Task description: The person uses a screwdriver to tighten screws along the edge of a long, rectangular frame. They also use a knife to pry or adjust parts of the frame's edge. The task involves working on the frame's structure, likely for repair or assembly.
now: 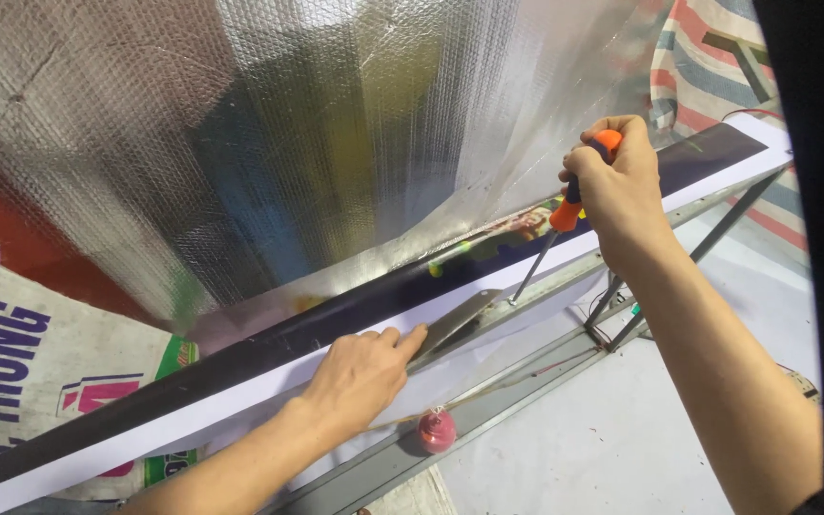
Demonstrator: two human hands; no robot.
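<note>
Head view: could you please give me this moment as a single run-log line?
right hand: grips orange-handled screwdriver, tip at metal frame | left hand: presses metal bracket | behind: silver foil sheet

Silver bubble-foil sheet (269, 133) fills ten to one o'clock; striped tarp (708, 67) at two o'clock; printed woven sack (21, 353) at eight o'clock; small red round object (437, 431) at six o'clock.

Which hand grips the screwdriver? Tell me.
The right hand, raised and closed around the orange-handled screwdriver. The left hand lies flat, fingers pressing the metal strip.
</note>
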